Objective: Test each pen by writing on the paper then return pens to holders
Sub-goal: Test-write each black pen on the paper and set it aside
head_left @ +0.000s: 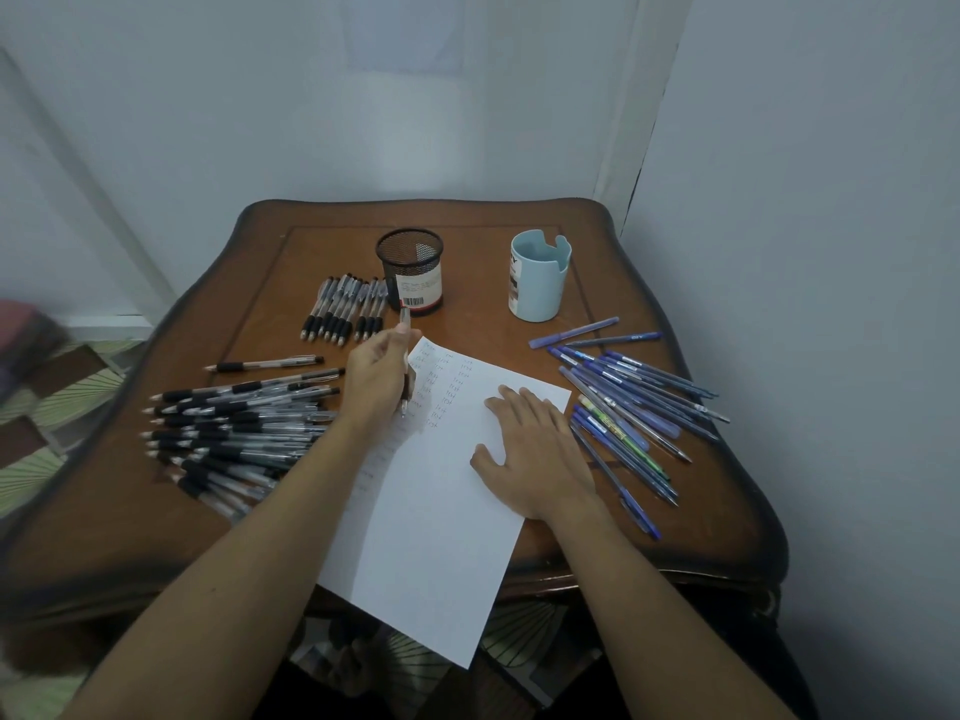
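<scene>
A white sheet of paper lies slanted on the wooden table, with columns of small written words near its top left. My left hand grips a black clear-barrelled pen, tip down on the paper beside the writing. My right hand rests flat and open on the sheet. A black mesh holder and a light blue cup holder stand at the back, with no pens showing above their rims.
A big heap of black pens lies left of the paper, and a neat row of black pens sits beside the mesh holder. Several blue pens lie scattered on the right. Walls close in behind and right.
</scene>
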`<state>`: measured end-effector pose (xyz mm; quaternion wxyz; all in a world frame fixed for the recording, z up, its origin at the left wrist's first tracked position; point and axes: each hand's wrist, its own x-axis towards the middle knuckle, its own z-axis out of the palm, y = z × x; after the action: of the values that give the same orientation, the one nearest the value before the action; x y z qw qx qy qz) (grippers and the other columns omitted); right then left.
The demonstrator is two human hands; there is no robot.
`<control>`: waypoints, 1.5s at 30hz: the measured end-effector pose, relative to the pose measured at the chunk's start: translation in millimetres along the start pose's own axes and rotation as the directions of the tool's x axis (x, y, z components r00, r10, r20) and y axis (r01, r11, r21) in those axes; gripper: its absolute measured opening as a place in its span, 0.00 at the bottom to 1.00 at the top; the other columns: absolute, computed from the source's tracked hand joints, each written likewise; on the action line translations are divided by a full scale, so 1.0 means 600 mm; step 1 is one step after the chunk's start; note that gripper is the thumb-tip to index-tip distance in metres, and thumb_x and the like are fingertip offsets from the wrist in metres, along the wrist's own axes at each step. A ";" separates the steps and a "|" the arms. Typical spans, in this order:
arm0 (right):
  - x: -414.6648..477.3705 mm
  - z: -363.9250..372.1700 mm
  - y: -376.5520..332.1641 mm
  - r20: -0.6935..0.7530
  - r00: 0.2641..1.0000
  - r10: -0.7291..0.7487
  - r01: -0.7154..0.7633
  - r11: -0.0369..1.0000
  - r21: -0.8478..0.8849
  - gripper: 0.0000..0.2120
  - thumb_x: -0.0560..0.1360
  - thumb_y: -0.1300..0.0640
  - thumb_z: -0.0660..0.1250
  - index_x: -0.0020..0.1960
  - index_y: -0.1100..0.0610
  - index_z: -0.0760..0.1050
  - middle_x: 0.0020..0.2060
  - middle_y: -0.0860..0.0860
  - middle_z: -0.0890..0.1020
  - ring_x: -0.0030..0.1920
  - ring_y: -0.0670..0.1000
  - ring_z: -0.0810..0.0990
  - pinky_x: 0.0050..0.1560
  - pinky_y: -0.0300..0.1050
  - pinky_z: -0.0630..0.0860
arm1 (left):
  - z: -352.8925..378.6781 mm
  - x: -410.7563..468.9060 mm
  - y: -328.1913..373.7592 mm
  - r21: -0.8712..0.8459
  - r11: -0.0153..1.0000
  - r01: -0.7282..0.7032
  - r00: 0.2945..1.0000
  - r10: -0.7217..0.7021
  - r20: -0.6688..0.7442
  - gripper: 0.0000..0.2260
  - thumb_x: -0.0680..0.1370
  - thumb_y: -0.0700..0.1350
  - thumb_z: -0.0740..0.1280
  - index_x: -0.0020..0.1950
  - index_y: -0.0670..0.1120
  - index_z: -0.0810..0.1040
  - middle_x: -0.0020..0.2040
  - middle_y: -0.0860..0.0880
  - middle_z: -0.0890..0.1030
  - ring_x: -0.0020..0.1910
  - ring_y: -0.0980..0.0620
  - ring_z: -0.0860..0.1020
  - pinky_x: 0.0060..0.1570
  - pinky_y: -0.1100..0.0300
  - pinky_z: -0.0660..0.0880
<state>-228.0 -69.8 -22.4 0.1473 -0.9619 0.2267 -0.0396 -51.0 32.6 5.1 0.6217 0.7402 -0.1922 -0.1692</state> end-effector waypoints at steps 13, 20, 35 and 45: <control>-0.001 0.000 0.000 0.010 1.000 0.004 -0.004 1.000 0.007 0.34 0.75 0.35 0.47 0.78 0.47 0.56 0.80 0.46 0.54 0.80 0.50 0.49 0.77 0.50 0.41 | -0.042 0.108 0.034 0.343 0.933 0.111 0.978 -0.042 -0.202 0.17 0.86 0.50 0.56 0.70 0.46 0.76 0.61 0.45 0.81 0.53 0.46 0.80 0.49 0.54 0.77; 0.001 0.001 0.002 0.001 1.000 -0.004 0.004 1.000 0.007 0.34 0.75 0.35 0.48 0.79 0.46 0.56 0.80 0.46 0.53 0.80 0.50 0.49 0.74 0.48 0.38 | -0.046 0.177 0.015 0.646 0.745 0.170 0.960 0.023 -0.279 0.08 0.79 0.34 0.62 0.48 0.41 0.80 0.64 0.39 0.76 0.65 0.40 0.73 0.67 0.50 0.72; 0.002 0.001 0.002 0.002 1.000 -0.002 0.002 1.000 0.013 0.34 0.75 0.35 0.48 0.78 0.46 0.56 0.80 0.45 0.53 0.80 0.50 0.49 0.73 0.48 0.36 | -0.021 0.181 0.006 0.754 0.631 0.181 0.966 0.030 -0.257 0.08 0.79 0.37 0.68 0.57 0.38 0.79 0.70 0.36 0.71 0.70 0.40 0.67 0.68 0.51 0.67; 0.001 0.001 0.001 -0.001 1.000 -0.001 0.001 1.000 0.002 0.34 0.75 0.35 0.47 0.79 0.46 0.55 0.80 0.46 0.53 0.80 0.50 0.49 0.72 0.47 0.36 | -0.077 0.132 0.014 0.721 0.668 0.183 0.923 0.137 -0.361 0.15 0.77 0.37 0.67 0.64 0.46 0.79 0.67 0.41 0.73 0.67 0.41 0.69 0.69 0.45 0.65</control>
<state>-227.7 -70.7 -23.0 0.1483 -0.9618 0.2264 -0.0403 40.1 31.6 20.4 0.2886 0.9491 -0.1086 0.0646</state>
